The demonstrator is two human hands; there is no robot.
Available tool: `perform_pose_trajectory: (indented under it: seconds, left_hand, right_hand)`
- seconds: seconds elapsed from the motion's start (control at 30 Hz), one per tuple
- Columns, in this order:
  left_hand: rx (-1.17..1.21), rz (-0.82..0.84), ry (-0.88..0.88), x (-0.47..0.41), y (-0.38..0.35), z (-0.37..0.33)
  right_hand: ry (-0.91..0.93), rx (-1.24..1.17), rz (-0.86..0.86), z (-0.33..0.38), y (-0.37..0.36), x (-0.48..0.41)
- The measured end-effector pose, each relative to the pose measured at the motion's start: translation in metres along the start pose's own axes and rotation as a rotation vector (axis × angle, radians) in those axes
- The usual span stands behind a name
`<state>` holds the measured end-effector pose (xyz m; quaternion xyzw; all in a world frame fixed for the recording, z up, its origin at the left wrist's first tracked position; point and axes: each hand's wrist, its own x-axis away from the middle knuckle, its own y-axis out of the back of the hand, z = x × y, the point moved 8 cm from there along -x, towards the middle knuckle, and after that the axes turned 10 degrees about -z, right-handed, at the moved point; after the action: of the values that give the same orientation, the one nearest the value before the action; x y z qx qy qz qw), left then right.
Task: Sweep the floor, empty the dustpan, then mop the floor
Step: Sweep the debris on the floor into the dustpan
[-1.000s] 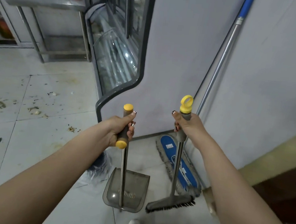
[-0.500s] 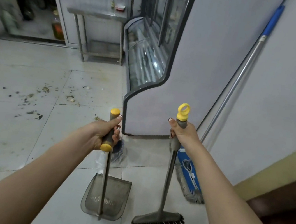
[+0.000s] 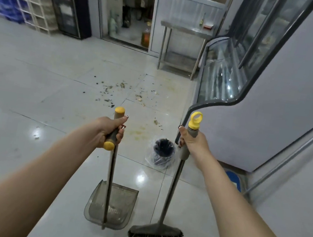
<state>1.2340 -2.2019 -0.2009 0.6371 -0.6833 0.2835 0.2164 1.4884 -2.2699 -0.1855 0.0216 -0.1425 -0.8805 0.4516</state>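
My left hand (image 3: 110, 130) grips the grey, yellow-capped handle of a long-handled dustpan (image 3: 110, 204), whose translucent grey pan hangs upright just above the tiles. My right hand (image 3: 192, 143) holds the grey grip of a broom (image 3: 156, 233) below its yellow ring; the black bristle head is near the floor. Scattered dark and tan debris (image 3: 123, 92) lies on the white tiled floor ahead. The blue mop head (image 3: 234, 179) peeks out at the right, with its metal pole (image 3: 294, 150) leaning on the wall.
A small black bin (image 3: 163, 151) lined with clear plastic stands between the two handles, beside a glass-fronted display case (image 3: 236, 83). A steel table (image 3: 182, 48) stands behind it. Shelves (image 3: 27, 2) and a dark cabinet (image 3: 67, 1) line the far left.
The view has swung left and up, from the corner with the mop toward the open floor and debris. Both hands keep their grips; dustpan and broom came along.
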Motion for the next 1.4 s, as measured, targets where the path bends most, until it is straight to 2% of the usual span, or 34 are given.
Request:
perform_pose_trajectory:
  seconds: [0.2, 0.47, 0.67, 0.97, 1.4]
  left_hand:
    - [0.101, -0.108, -0.015, -0.009, 0.1, -0.016]
    - [0.106, -0.109, 0.041, -0.038, 0.212, -0.054]
    - [0.112, -0.11, 0.067, -0.064, 0.27, -0.086]
    - [0.107, -0.106, 0.026, -0.138, 0.311, -0.159]
    - [-0.009, -0.204, -0.019, -0.294, 0.338, -0.317]
  right_hand:
    - [0.015, -0.02, 0.091, 0.03, -0.096, 0.006]
    - [0.042, -0.006, 0.208, 0.063, -0.247, 0.008]
    - [0.074, -0.025, 0.225, 0.089, -0.32, 0.001]
    - [0.085, -0.028, 0.258, 0.123, -0.419, -0.067]
    - [0.043, -0.045, 0.318, 0.177, -0.566, -0.239]
